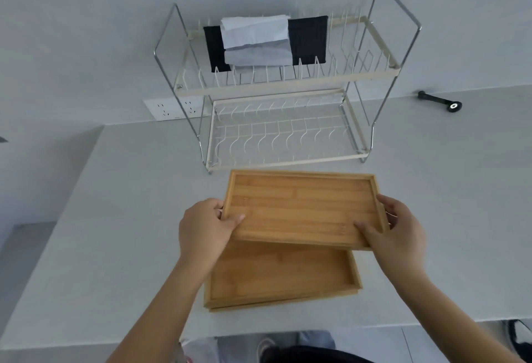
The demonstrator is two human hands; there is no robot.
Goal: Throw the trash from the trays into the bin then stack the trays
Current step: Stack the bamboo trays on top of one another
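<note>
Both hands grip the upper tray at its short ends: left hand, right hand, thumbs inside. It is held above the lower tray on the counter.

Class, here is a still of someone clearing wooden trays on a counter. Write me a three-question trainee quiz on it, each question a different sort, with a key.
1. True or false: the upper tray is held by both the left hand and the right hand.
2. Multiple choice: what lies inside the lower tray? A) crumpled paper B) a cup C) nothing visible
3. Fill in: behind the trays stands a wire ____ with cloths on its top shelf.

Key: 1 true; 2 C; 3 rack.
</note>
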